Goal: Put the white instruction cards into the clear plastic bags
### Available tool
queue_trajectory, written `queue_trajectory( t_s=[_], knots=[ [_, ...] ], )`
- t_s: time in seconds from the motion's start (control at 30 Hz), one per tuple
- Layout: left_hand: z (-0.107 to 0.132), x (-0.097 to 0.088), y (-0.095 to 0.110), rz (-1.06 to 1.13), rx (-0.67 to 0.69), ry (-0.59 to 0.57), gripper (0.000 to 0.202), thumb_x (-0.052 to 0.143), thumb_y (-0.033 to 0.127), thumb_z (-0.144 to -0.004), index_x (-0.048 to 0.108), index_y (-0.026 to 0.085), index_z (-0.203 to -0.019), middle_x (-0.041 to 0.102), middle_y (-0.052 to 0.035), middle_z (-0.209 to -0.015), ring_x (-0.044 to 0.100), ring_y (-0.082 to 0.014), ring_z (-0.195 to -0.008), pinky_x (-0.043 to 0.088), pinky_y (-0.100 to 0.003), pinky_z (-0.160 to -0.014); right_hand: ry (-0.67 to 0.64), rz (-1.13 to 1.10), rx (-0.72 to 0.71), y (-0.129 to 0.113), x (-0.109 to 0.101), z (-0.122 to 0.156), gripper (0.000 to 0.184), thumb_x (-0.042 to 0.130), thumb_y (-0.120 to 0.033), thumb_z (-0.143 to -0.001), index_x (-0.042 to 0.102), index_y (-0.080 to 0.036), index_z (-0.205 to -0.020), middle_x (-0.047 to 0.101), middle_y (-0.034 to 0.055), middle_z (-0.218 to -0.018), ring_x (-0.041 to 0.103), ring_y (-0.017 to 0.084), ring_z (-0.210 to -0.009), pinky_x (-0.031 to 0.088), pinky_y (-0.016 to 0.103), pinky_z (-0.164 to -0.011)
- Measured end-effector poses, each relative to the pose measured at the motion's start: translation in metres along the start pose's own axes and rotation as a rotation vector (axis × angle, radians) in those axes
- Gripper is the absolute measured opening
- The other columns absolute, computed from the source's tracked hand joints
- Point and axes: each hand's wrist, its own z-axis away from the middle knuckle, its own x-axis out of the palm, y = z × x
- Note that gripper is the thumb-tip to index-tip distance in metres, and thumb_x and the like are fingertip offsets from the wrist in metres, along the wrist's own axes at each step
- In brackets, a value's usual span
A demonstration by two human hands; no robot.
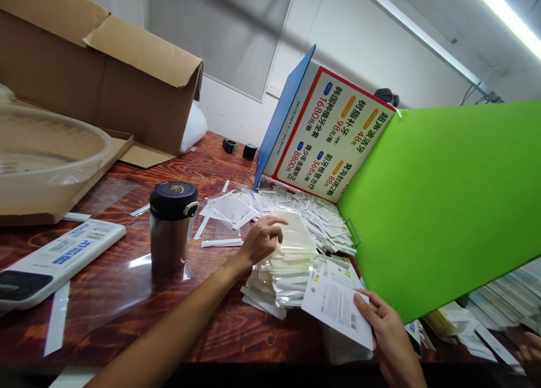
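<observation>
Past my fingers, at the table's far edge, the red-bordered sign point(327, 134) lists prices I can read: 1680, 98, 48, 8860, 368 and 88, beside Chinese headings. The white card point(338, 312) I hold has a barcode; its small print is unreadable.

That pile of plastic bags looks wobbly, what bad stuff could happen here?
The pile of plastic bags is loosely stacked and reaches the table edge, so the left hand picking at its top might nudge some off. The metal flask stands close beside the left forearm; a sideways sweep could tip it. The white card is held only at one corner by the right hand, so it may slip.
</observation>
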Motion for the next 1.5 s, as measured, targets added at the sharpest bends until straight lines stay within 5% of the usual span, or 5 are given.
queue_trajectory(
  t_s=[0.23,0.5,0.77,1.13,1.5],
  knots=[
    [0.000,0.008,0.007,-0.327,-0.252,-0.059,0.048,0.064,0.062,-0.075,0.058,0.017,-0.092,0.064,-0.0079,-0.089,0.060,-0.0258,-0.083,0.042,-0.037,-0.077,-0.026,0.017,0.055,0.004,-0.005,-0.001,0.062,0.092,-0.042,-0.052,0.067,-0.013,-0.102,0.070,0.0046,-0.069,0.060,0.015,-0.050,0.043,0.019,-0.040],
    [-0.006,0.004,-0.020,0.216,-0.622,0.120,0.027,0.065,0.043,-0.074,0.057,0.019,-0.067,0.064,-0.0023,-0.071,0.060,-0.0186,-0.070,0.041,-0.029,-0.067,-0.040,0.016,-0.055,0.004,-0.005,0.002,0.057,0.089,-0.045,-0.058,0.070,-0.014,-0.103,0.061,-0.0016,-0.059,0.035,0.002,-0.041,0.027,0.014,-0.038],
    [-0.011,0.001,-0.010,0.779,-0.695,0.308,0.051,0.081,0.038,-0.061,0.056,0.017,-0.100,0.071,-0.0049,-0.078,0.067,-0.0201,-0.080,0.046,-0.031,-0.077,-0.124,0.080,-0.083,0.007,0.015,0.000,0.058,0.086,-0.048,-0.062,0.069,-0.014,-0.106,0.057,-0.0027,-0.057,0.034,0.004,-0.042,0.025,0.016,-0.040],
    [-0.011,-0.002,-0.004,0.717,-0.670,0.341,0.049,0.083,0.039,-0.058,0.060,0.014,-0.093,0.043,0.0106,-0.053,0.045,-0.0086,-0.052,0.037,-0.024,-0.059,-0.199,0.158,-0.119,-0.010,0.046,0.026,0.054,0.081,-0.053,-0.064,0.068,-0.016,-0.102,0.061,0.0012,-0.061,0.040,0.007,-0.042,0.024,0.017,-0.038],
    [-0.011,-0.002,0.002,0.719,-0.617,0.249,0.041,0.080,0.040,-0.066,0.063,0.014,-0.093,0.052,0.0050,-0.061,0.050,-0.0101,-0.057,0.039,-0.023,-0.056,-0.074,0.324,-0.220,-0.015,0.051,0.014,0.064,0.079,-0.059,-0.061,0.068,-0.014,-0.106,0.063,0.0015,-0.059,0.042,0.009,-0.040,0.032,0.020,-0.037]
  ],
)
